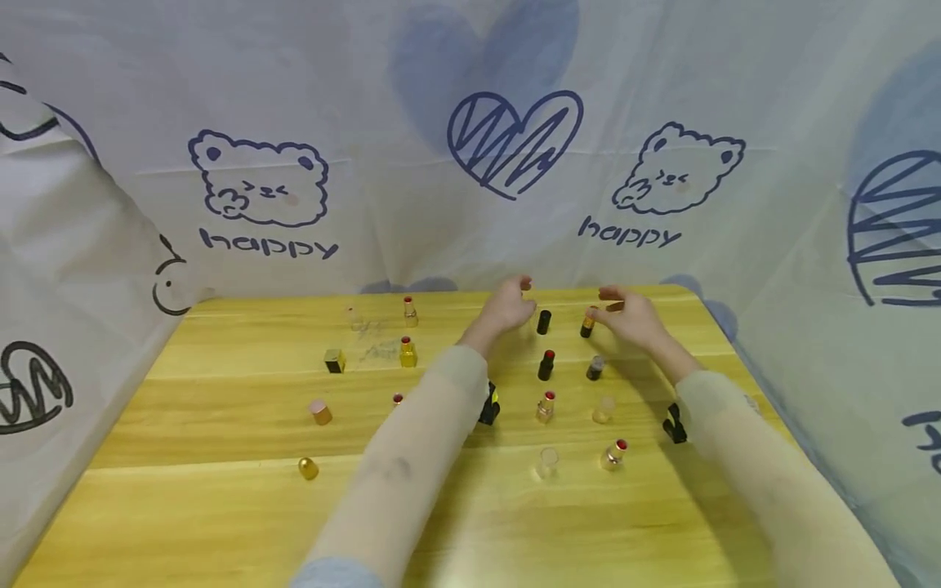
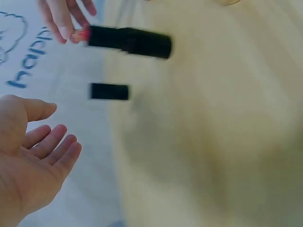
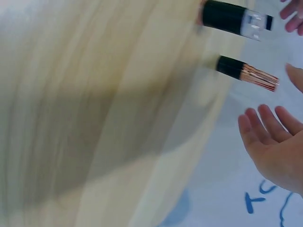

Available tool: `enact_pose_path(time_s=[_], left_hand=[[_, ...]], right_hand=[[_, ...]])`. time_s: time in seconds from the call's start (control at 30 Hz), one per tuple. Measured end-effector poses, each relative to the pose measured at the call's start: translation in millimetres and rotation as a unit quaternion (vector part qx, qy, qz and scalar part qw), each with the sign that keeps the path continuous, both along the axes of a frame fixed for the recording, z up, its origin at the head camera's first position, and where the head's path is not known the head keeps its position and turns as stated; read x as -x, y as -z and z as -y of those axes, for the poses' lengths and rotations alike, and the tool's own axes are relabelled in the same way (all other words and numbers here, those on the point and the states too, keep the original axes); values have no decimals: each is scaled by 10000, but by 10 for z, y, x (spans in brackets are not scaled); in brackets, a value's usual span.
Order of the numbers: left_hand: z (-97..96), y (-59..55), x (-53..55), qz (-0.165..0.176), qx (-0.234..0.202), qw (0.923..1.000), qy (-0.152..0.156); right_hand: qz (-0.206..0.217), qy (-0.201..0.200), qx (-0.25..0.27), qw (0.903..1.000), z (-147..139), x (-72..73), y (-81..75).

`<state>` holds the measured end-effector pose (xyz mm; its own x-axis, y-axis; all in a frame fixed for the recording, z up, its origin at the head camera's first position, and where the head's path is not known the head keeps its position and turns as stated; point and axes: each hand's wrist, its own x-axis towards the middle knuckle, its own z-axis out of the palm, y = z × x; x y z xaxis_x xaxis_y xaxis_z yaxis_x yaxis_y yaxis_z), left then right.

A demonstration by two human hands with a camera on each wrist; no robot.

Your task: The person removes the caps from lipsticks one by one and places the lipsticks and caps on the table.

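Note:
My left hand (image 1: 507, 309) reaches over the far side of the table, fingers spread and loosely bent with nothing held. Just right of it stands a small black lipstick cap (image 1: 544, 322), which the left wrist view shows apart from the fingers. My right hand (image 1: 631, 317) is beside a lipstick tube (image 1: 586, 327) with a black lower part and a rose-gold upper part. In the right wrist view, the thumb and fingers stand apart around the level of the tube's rose-gold top (image 3: 260, 77). Nearer me, a black lipstick (image 1: 546, 365) with a red tip stands uncapped.
A dark-based clear-topped cap (image 1: 595, 368), clear caps (image 1: 547, 463) and gold lipsticks (image 1: 613, 455) stand on the wooden table (image 1: 220, 523). On the left are a gold lipstick (image 1: 408, 352), a pink-gold cap (image 1: 320, 412) and a gold cap (image 1: 308, 468). A printed cloth (image 1: 382, 122) hangs behind.

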<state>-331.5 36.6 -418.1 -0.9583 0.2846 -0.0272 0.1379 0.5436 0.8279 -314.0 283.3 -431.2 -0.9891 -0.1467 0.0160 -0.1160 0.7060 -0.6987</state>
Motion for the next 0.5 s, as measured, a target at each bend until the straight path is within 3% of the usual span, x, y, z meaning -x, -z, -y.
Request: enact_pose_path(time_s=[0.13, 0.27, 0.37, 0.5], left_hand=[[147, -317, 42, -400, -95, 9992, 16], [357, -620, 33, -866, 125, 9961, -107], [566, -816, -5, -1248, 363, 9912, -243], [908, -983, -118, -1668, 732, 9825, -402]], right_hand=[[-544, 15, -130, 9984, -62, 1, -158], [-892, -16, -370, 9953, -146, -3, -286], [-1028, 3, -547, 9932, -230, -29, -363], [-1074, 129, -849, 9905, -352, -122, -438]])
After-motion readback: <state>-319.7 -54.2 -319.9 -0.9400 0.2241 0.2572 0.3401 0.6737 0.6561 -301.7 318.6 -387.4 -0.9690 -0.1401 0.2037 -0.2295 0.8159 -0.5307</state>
